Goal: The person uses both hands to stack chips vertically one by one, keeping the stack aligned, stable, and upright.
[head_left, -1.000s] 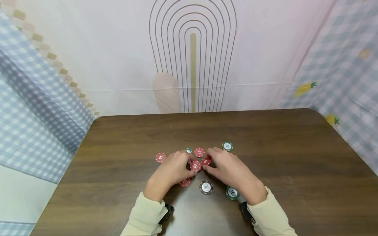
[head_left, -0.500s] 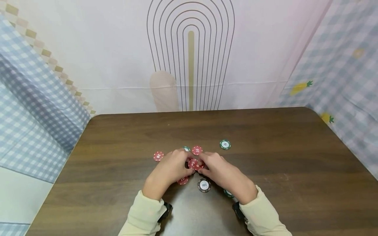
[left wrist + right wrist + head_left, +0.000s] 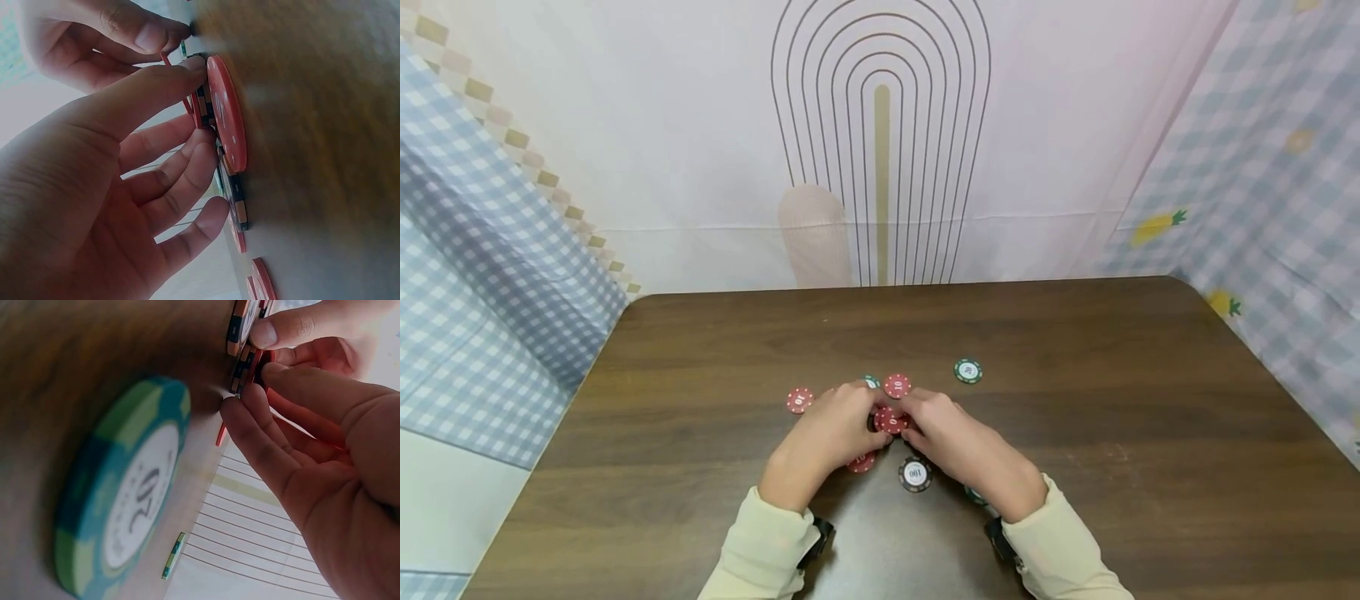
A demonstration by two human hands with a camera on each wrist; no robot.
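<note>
Between the two hands is a small stack of poker chips (image 3: 201, 107), with a black-edged chip low in it and red above. My left hand (image 3: 829, 427) grips the stack between thumb and fingers. From the other side, my right hand (image 3: 961, 440) pinches a red poker chip (image 3: 892, 421) over the top of the stack. That chip looks slightly tilted in the left wrist view, and the fingers partly hide it. A red chip (image 3: 227, 112) lies beside the stack, near the left hand.
Loose chips lie around the hands on the brown wooden table (image 3: 1112, 358): a black 100 chip (image 3: 915, 474), green chips (image 3: 967, 371) and red chips (image 3: 800, 400). One green 20 chip (image 3: 134, 494) sits beneath the right wrist. A patterned cloth (image 3: 715, 150) hangs behind the table.
My right hand has moved left with the red chip, from beside the stack to over it. The left hand has stayed around the stack. The head view has shifted slightly.
</note>
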